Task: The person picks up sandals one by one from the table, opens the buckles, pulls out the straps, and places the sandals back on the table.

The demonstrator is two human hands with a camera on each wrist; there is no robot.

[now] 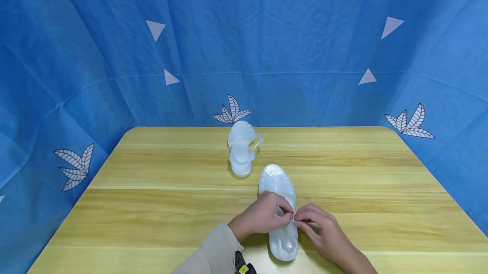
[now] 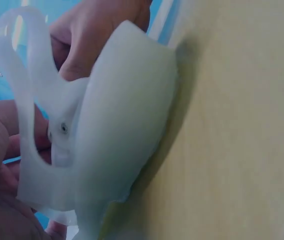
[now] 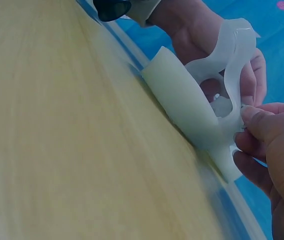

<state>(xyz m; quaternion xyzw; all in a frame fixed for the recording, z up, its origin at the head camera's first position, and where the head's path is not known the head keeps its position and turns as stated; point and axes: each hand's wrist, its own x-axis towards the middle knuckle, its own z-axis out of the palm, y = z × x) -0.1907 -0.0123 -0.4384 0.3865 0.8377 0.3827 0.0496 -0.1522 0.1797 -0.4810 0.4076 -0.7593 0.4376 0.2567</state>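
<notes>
A translucent white jelly sandal lies sole down on the table, toe pointing away from me. My left hand reaches over it from the left and pinches the ankle strap at the sandal's right side. From the right, my right hand pinches the same spot between thumb and forefinger, where a small metallic buckle shows between the fingertips. In the right wrist view the looped strap stands up above the heel. Fingers hide most of the buckle and the strap's end.
A second matching sandal lies farther back and slightly left, its strap hanging loose on the right side. Both rest on a light wood-grain table. A blue patterned cloth surrounds the table's back and sides.
</notes>
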